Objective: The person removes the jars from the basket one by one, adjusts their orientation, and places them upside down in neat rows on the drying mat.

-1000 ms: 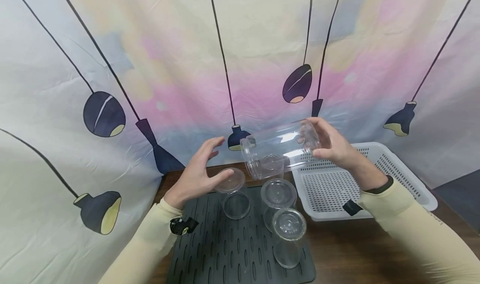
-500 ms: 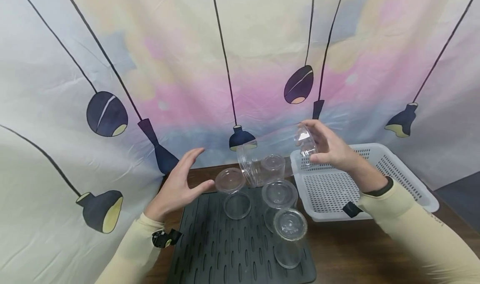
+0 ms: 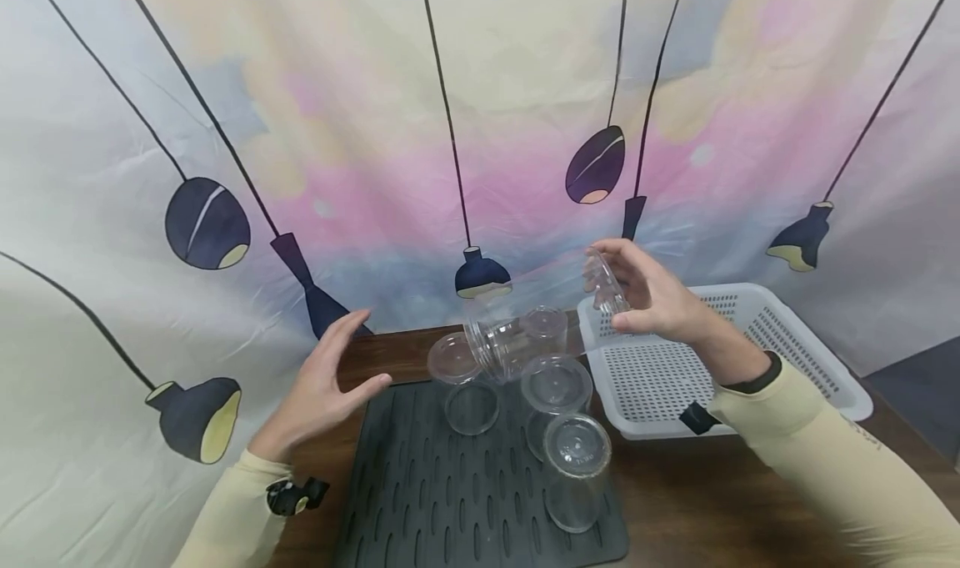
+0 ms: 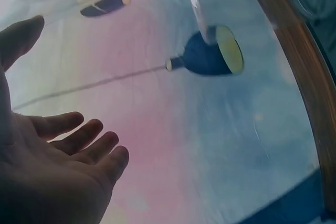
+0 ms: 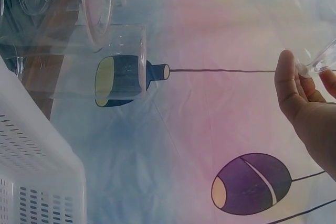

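My right hand (image 3: 652, 297) grips the base of a clear jar (image 3: 536, 305), fingers on its far side and thumb near. That jar is tilted on its side, threaded mouth toward the lower left, above other clear jars. To the left, my left hand (image 3: 318, 393) is held in the air with thumb and fingers spread, touching nothing. In the left wrist view the fingers of this hand (image 4: 68, 161) are loosely extended. Clear jars stand on a dark ridged mat: one at the left (image 3: 471, 405), one in the middle (image 3: 555, 384), one in front (image 3: 579, 451).
A white perforated basket (image 3: 637, 422) sits on the right of the brown wooden table (image 3: 690, 501). Another clear jar (image 3: 547, 322) stands behind the middle one. The grey mat (image 3: 442, 510) lies in front. A patterned cloth (image 3: 360, 134) hangs behind the table.
My left hand has moved left and down, away from the jar. The held jar has shifted slightly left, its mouth dipping lower, with my right hand still on its base.
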Demonstrator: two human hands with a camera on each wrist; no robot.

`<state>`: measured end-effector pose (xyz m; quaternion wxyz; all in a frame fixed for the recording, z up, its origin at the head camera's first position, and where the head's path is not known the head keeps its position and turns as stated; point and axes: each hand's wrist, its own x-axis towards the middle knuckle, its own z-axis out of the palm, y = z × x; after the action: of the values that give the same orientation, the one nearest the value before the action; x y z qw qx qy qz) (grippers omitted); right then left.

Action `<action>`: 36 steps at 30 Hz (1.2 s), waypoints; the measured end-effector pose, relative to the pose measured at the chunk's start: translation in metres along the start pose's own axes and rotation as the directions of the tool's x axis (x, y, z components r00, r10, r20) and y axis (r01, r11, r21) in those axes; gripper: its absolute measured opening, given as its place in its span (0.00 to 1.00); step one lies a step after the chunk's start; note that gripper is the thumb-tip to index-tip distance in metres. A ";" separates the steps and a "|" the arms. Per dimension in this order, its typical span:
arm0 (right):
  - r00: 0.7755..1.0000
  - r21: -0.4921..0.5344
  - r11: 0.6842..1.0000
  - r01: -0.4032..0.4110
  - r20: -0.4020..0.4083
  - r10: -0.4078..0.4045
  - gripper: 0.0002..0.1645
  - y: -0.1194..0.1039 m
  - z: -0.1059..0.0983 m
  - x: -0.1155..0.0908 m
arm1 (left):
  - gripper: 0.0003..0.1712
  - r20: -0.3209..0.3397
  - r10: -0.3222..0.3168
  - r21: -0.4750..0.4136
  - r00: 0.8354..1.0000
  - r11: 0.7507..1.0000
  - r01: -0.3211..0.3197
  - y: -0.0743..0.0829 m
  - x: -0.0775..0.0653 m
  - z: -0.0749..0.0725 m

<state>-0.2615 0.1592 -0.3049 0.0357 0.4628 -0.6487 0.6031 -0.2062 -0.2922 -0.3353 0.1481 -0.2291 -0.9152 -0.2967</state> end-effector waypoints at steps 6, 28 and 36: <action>0.999 -0.023 0.999 0.034 0.010 -0.033 0.47 -0.001 0.002 0.000 | 0.54 0.035 -0.078 0.061 0.996 0.995 0.076 -0.020 -0.019 -0.011; 0.999 -0.090 0.996 -0.010 0.037 0.013 0.50 -0.011 0.003 -0.002 | 0.60 0.235 -0.243 0.214 0.941 0.957 0.194 -0.075 -0.068 0.034; 0.999 -0.088 0.996 -0.008 0.051 0.013 0.49 -0.011 0.003 -0.003 | 0.60 0.360 -0.278 0.201 0.891 0.955 0.217 -0.078 -0.073 0.048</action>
<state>-0.2516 0.1604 -0.2994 0.0362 0.4727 -0.6776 0.5623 -0.1902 -0.3432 -0.4398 -0.0557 -0.1518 -0.9684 -0.1902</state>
